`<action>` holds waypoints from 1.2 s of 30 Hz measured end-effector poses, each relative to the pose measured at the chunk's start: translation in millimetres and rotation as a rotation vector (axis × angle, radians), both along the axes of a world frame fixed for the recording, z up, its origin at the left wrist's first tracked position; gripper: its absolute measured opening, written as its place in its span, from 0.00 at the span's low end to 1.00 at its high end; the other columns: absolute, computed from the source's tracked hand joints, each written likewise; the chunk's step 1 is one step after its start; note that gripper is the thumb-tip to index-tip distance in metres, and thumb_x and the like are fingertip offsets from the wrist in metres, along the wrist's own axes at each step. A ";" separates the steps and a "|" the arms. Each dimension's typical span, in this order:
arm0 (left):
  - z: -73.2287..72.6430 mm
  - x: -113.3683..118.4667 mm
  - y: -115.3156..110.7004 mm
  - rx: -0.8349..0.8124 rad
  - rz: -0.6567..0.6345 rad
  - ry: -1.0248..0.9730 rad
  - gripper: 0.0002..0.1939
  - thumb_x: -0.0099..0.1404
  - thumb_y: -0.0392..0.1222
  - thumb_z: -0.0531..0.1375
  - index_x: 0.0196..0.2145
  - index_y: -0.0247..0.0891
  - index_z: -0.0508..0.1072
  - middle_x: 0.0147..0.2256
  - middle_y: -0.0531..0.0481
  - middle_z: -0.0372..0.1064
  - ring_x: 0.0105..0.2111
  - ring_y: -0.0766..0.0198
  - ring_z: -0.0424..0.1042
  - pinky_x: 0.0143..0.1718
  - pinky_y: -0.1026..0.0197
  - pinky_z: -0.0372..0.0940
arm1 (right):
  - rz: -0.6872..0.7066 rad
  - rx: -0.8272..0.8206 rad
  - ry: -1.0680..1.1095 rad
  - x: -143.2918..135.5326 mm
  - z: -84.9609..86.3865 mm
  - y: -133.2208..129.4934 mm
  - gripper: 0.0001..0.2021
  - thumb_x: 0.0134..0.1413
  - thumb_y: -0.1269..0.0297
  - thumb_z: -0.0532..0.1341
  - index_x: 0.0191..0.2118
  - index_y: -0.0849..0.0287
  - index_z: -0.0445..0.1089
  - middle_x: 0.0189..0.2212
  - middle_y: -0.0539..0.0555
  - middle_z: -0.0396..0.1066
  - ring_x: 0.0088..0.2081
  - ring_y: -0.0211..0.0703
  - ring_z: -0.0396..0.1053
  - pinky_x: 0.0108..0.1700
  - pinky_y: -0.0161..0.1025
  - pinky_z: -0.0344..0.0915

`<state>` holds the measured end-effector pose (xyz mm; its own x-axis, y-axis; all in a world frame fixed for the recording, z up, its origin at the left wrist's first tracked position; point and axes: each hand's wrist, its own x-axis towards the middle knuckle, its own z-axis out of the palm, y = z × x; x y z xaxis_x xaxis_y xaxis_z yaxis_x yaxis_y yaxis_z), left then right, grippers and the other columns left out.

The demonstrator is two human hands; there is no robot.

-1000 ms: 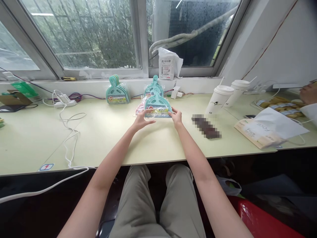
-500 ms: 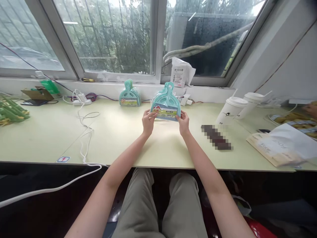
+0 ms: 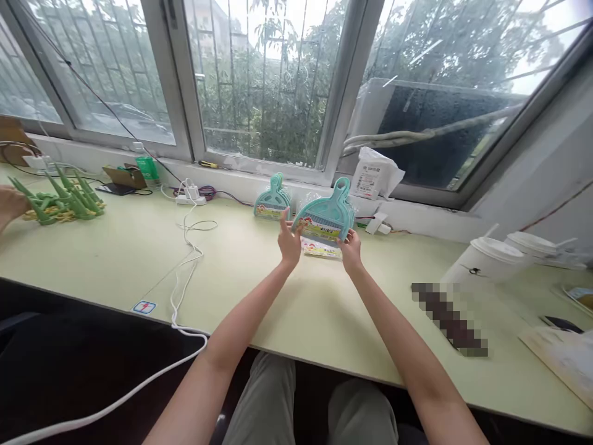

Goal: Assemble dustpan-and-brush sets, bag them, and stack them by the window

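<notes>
In front of me is a teal dustpan with a bristled brush, in clear plastic wrap with a colourful label. More teal handles and edges show close behind it. My left hand is at its left edge, index finger pointing up and the thumb side against the pack. My right hand pinches the lower right corner. Under the pack, a second printed label shows just above the table. To the left, a stack of similar wrapped dustpans stands by the wall, partly behind my left fingertips.
White cables and a power strip lie left. Further left, another person's hand touches green spiky items. White lidded cups and a pixelated dark object are right. A white bag sits on the sill.
The view has turned left, bringing in another person's hand. My left index finger has lifted from the pack's front and points up. The dustpan stays between my hands, now tilted slightly.
</notes>
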<state>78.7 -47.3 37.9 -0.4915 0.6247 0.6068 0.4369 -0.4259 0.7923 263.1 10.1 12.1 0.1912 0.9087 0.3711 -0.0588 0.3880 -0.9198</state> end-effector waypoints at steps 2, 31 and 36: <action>1.3 -37.9 14.9 -0.112 0.044 0.047 0.24 0.62 0.42 0.63 0.56 0.43 0.67 0.38 0.48 0.74 0.38 0.61 0.73 0.40 0.61 0.64 | 0.021 0.014 -0.085 -26.6 5.1 17.0 0.20 0.41 0.65 0.63 0.44 0.57 0.60 0.40 0.54 0.69 0.38 0.41 0.69 0.40 0.39 0.66; -61.7 -204.7 186.3 -0.499 0.253 0.339 0.29 0.65 0.41 0.60 0.62 0.45 0.59 0.49 0.42 0.65 0.49 0.53 0.69 0.46 0.56 0.64 | -0.249 -0.070 -1.233 -192.6 -6.8 133.0 0.19 0.64 0.60 0.56 0.55 0.67 0.56 0.41 0.66 0.74 0.41 0.47 0.73 0.44 0.43 0.64; -62.6 -207.3 184.3 -0.474 0.246 0.301 0.46 0.63 0.43 0.61 0.69 0.44 0.37 0.49 0.39 0.65 0.48 0.52 0.69 0.49 0.53 0.64 | -0.172 -0.075 -1.066 -135.6 19.7 113.1 0.18 0.63 0.51 0.54 0.49 0.60 0.64 0.39 0.59 0.75 0.40 0.47 0.71 0.45 0.44 0.62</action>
<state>-128.5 137.1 -24.7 -0.5058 0.7507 0.4250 0.7115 0.0844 0.6976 127.5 123.2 31.7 -0.0701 0.9278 0.3664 0.8353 0.2554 -0.4869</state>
